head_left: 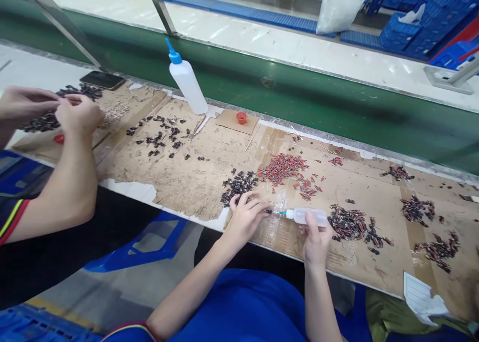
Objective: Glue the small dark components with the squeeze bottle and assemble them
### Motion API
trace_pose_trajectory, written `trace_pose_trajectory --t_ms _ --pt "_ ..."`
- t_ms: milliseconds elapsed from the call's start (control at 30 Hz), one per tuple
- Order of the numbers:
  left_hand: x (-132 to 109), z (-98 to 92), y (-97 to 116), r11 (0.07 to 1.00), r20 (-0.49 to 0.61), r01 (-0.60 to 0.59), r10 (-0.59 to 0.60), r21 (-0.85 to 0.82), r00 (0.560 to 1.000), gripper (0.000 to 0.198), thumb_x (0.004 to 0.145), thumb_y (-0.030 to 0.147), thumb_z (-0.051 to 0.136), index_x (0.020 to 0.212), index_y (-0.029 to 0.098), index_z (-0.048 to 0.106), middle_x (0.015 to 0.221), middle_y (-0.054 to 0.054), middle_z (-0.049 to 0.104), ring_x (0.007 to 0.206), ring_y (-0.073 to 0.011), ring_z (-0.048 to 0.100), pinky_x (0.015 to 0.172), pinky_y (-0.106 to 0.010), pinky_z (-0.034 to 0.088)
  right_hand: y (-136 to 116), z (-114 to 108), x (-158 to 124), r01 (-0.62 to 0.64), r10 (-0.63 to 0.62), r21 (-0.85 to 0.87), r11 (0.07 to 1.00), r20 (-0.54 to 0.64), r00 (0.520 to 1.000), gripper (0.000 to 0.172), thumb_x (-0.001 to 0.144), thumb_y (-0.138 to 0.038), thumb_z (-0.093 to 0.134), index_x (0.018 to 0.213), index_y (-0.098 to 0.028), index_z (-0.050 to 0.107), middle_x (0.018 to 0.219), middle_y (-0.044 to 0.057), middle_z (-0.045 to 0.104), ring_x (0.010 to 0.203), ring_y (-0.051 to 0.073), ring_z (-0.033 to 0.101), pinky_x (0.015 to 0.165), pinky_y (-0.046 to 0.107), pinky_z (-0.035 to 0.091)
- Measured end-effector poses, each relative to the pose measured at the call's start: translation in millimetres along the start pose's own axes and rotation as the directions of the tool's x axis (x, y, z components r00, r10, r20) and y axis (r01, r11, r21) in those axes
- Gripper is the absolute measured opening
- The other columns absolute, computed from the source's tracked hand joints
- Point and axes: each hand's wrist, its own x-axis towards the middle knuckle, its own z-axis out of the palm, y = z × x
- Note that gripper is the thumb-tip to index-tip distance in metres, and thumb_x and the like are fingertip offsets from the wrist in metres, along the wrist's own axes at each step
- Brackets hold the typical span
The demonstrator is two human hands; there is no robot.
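My right hand (316, 239) is wrapped round a small clear squeeze bottle (310, 216) with a thin blue needle tip, held almost level and pointing left. Close to that tip, my left hand (247, 213) pinches a small dark part (268, 211) between its fingertips. Just behind my left hand lies a pile of small black parts (239, 184). A heap of small red parts (282, 167) lies beyond the bottle. On the right of my right hand is a pile of black and red pieces (347, 222).
A tall white bottle (188, 86) with a blue nozzle stands at the back, left of a red cap (241, 117) on cardboard. A co-worker's hands (80, 113) work at the left, near a phone (103, 80). More part piles (418, 209) and torn paper (421, 294) lie right.
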Motion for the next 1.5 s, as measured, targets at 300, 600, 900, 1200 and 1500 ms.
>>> trace_pose_trajectory --t_ms 300,600,900,1200,1500 --pt "1.7 -4.0 -4.1 0.997 0.044 0.060 -0.058 -0.051 0.997 0.015 0.085 0.018 0.066 0.095 0.028 0.072 0.094 -0.003 0.077 0.110 -0.0240 0.062 0.100 -0.048 0.027 -1.0 10.4 -3.3 0.109 -0.103 -0.215 0.971 0.038 0.994 0.037 0.065 -0.051 0.072 0.064 -0.016 0.061 0.057 0.001 0.063 0.053 0.015 0.056 0.052 0.027 0.046" --pt "6.3 -7.2 0.3 0.991 0.099 0.087 -0.077 -0.101 0.992 0.013 0.083 0.019 0.069 0.092 0.027 0.072 0.089 -0.002 0.077 0.110 -0.0252 0.062 0.101 -0.051 0.026 -0.6 8.9 -2.7 0.118 -0.103 -0.262 0.958 0.070 0.992 0.037 0.067 -0.051 0.070 0.062 -0.016 0.061 0.056 0.001 0.062 0.051 0.015 0.055 0.051 0.027 0.046" --pt "9.6 -8.7 2.2 0.982 0.129 0.146 -0.130 -0.120 0.983 0.013 0.080 0.017 0.071 0.087 0.028 0.074 0.088 0.000 0.077 0.106 -0.0238 0.064 0.102 -0.050 0.025 -1.0 9.5 -2.5 0.112 -0.086 -0.292 0.950 0.100 0.991 0.035 0.069 -0.049 0.069 0.064 -0.015 0.063 0.058 0.003 0.065 0.054 0.016 0.056 0.052 0.027 0.046" --pt "9.9 -9.7 3.1 0.980 0.144 0.161 -0.144 -0.117 0.979 0.011 0.081 0.018 0.071 0.086 0.027 0.073 0.087 0.000 0.077 0.106 -0.0240 0.064 0.102 -0.051 0.024 -1.1 8.7 -2.9 0.110 -0.101 -0.261 0.959 0.049 0.994 0.031 0.070 -0.047 0.069 0.065 -0.016 0.062 0.059 0.001 0.063 0.054 0.015 0.055 0.052 0.027 0.046" --pt "8.5 -7.1 0.6 0.981 0.136 0.152 -0.136 -0.119 0.981 0.011 0.081 0.019 0.070 0.087 0.028 0.073 0.087 0.000 0.077 0.105 -0.0233 0.064 0.102 -0.050 0.024 -2.4 10.2 -3.6 0.108 -0.097 -0.252 0.962 0.057 0.994 0.031 0.068 -0.046 0.070 0.065 -0.016 0.061 0.058 0.001 0.062 0.053 0.015 0.055 0.052 0.027 0.046"
